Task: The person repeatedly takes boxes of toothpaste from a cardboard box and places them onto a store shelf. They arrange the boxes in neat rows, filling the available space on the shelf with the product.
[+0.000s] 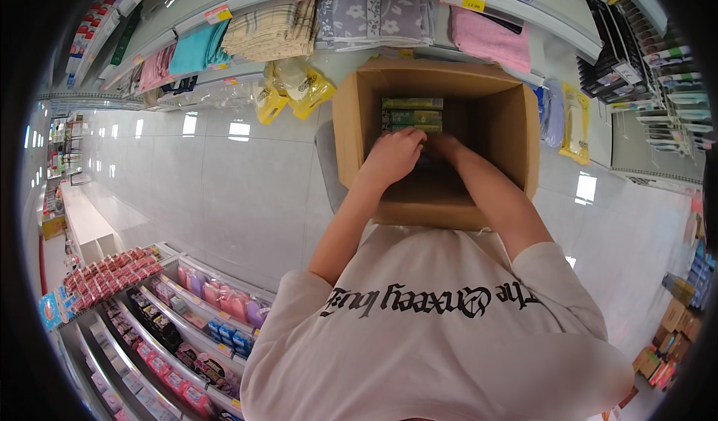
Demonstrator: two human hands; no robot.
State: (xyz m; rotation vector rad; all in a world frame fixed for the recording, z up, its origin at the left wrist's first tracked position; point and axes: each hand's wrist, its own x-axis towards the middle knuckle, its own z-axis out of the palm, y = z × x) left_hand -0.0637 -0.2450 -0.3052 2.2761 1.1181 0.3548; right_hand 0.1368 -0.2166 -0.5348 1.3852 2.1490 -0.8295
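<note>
An open brown cardboard box stands in front of me, and both my hands reach into it. Inside, toward the far left, several small green packs lie in a row. Just below the packs, my left hand has its fingers bent together, and whatever they close on is hidden. My right hand is lower in the box's shadow beside it, dark and blurred, its fingers not clearly visible. The near part of the box's inside is in shadow.
A shelf ahead carries folded towels and a pink cloth. Yellow packages hang left of the box, another yellow pack to its right. Behind me on the left are tiered shelves. Stacked cartons stand far right.
</note>
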